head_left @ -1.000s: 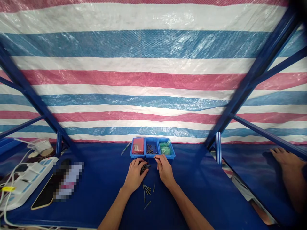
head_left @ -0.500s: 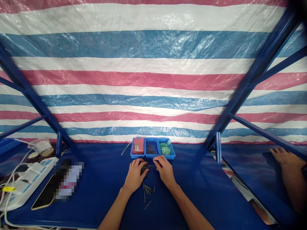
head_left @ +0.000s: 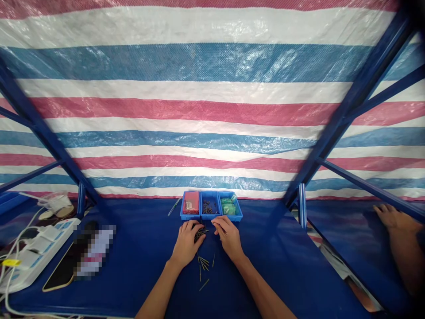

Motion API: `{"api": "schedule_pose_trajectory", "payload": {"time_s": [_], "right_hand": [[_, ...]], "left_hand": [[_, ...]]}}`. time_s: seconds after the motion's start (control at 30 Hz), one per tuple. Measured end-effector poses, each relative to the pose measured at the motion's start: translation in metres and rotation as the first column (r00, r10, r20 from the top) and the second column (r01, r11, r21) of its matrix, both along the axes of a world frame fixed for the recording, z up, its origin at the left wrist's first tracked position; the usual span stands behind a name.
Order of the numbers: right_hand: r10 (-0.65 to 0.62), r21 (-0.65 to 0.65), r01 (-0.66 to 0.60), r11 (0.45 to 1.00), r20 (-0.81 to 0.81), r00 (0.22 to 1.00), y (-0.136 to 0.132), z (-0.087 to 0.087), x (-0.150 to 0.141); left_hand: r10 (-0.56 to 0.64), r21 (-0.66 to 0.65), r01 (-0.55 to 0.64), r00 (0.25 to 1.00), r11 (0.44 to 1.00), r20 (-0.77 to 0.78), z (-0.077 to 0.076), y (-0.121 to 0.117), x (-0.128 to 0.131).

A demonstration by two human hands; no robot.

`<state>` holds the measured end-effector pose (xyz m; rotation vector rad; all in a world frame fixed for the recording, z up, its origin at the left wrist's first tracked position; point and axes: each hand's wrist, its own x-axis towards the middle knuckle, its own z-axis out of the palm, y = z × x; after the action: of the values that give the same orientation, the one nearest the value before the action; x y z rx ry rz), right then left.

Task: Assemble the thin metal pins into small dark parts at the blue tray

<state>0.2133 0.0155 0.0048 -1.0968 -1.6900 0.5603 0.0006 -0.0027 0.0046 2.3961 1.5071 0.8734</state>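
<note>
My left hand (head_left: 186, 240) is cupped around a bunch of thin, dark, brassy metal rods (head_left: 200, 233) that look like small drill bits. Its thumb and fingers curl about them, and part of the bunch is hidden by the hand. My right hand (head_left: 228, 235) pinches thumb and forefinger together just in front of the trays; whatever is between the tips is too small to name. Several loose rods (head_left: 204, 263) lie on the blue table below the hands. Similar dark pieces (head_left: 208, 207) lie in the middle blue tray (head_left: 210, 216).
Beside the middle tray stand a left tray with red packets (head_left: 191, 202) and a right tray with green packets (head_left: 229, 207). A pen (head_left: 174, 207) lies left of them. Far left are a power strip (head_left: 43, 248) and a phone (head_left: 59, 270). Another person's hand (head_left: 393, 217) rests at far right.
My right hand has shifted very slightly, its fingertips still pinched. My left hand stays around the bunch of rods, and the loose rods lie as before.
</note>
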Motion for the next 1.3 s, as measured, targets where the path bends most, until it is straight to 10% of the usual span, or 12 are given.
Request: {"api": "schedule_pose_trajectory", "payload": {"time_s": [1.3], "right_hand": [[-0.086,0.024,0.085,0.996,0.037,0.996,-0.0012,0.0073,-0.0018]], "left_hand": [[0.001,0.009,-0.001,1.000,1.000,0.002,0.0034,0.0001,-0.0003]]}}
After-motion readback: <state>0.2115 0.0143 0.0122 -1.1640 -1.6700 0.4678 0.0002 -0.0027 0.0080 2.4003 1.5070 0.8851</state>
